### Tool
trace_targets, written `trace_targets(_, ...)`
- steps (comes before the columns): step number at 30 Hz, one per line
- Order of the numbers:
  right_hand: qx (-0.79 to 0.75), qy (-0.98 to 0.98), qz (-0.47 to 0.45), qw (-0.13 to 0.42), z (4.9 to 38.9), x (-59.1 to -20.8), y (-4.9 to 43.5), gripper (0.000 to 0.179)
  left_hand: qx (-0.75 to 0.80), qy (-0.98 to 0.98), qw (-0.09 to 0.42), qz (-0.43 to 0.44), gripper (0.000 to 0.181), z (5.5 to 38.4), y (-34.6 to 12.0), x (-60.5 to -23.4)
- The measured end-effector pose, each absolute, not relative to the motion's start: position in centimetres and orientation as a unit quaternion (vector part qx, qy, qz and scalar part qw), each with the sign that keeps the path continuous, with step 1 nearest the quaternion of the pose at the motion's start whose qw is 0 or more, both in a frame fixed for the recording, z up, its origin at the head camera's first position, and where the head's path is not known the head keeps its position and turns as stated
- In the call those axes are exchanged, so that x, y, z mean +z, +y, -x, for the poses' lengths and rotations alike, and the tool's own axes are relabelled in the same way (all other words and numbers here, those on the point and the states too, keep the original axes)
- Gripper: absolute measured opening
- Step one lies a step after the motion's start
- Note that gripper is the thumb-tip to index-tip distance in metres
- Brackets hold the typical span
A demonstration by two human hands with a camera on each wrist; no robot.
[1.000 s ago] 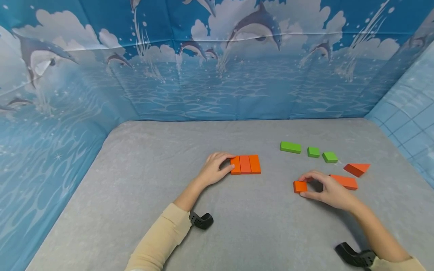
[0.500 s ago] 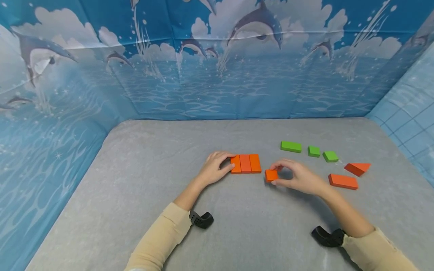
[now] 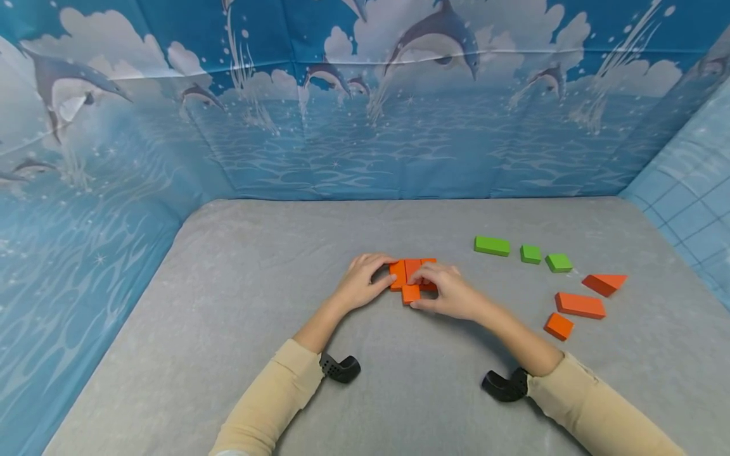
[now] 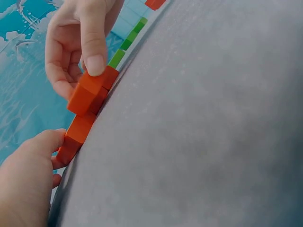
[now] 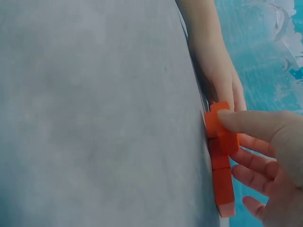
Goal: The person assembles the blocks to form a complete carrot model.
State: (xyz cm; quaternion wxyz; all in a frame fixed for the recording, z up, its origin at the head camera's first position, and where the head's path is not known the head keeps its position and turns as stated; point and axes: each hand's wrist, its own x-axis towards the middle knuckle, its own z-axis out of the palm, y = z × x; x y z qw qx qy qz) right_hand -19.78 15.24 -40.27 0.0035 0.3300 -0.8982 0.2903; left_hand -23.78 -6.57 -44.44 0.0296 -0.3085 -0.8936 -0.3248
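Three flat orange blocks lie side by side as a row [image 3: 413,269] on the grey cloth. My left hand [image 3: 363,279] grips the leftmost orange block [image 3: 397,277], with the thumb at its near end and a finger at its far end. My right hand [image 3: 447,292] pinches a smaller orange block [image 3: 410,294] between thumb and fingers. In the left wrist view this held block [image 4: 87,93] sits raised above the row, close over it. The right wrist view shows the held block [image 5: 222,127] overlapping the row. My right fingers hide part of the row's right side.
To the right lie an orange triangular block [image 3: 604,284], a long orange block [image 3: 580,305] and a small orange block [image 3: 559,326]. Behind them is a line of three green blocks, the longest green block [image 3: 492,246] at its left. A dolphin-printed curtain [image 3: 365,139] hangs along the back.
My right hand has carried the small orange block leftward from the right side to the row. A small orange block formerly hidden by that arm now shows. The left hand stays in place.
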Motion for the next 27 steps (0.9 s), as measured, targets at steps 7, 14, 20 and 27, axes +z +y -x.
trace_targets(7, 0.272, -0.908, -0.318, 0.008, 19.75, -40.73, 14.81, 0.031, -0.324, -0.893, 0.035, 0.31, 0.037, 23.78, -6.52, -44.42)
trace_targets(14, 0.263, -0.912, -0.315, 0.016, 19.74, -41.06, 14.67, 0.031, -0.325, -0.893, 0.03, 0.31, 0.036, 23.7, -6.54, -44.35)
trace_targets(20, 0.262, -0.912, -0.314, 0.022, 19.67, -41.17, 14.64, 0.032, -0.323, -0.893, 0.034, 0.313, 0.036, 23.73, -6.58, -44.34)
trace_targets(27, 0.265, -0.911, -0.315, 0.025, 19.71, -41.3, 14.75, 0.032, -0.323, -0.891, 0.035, 0.316, 0.036, 23.71, -6.59, -44.28)
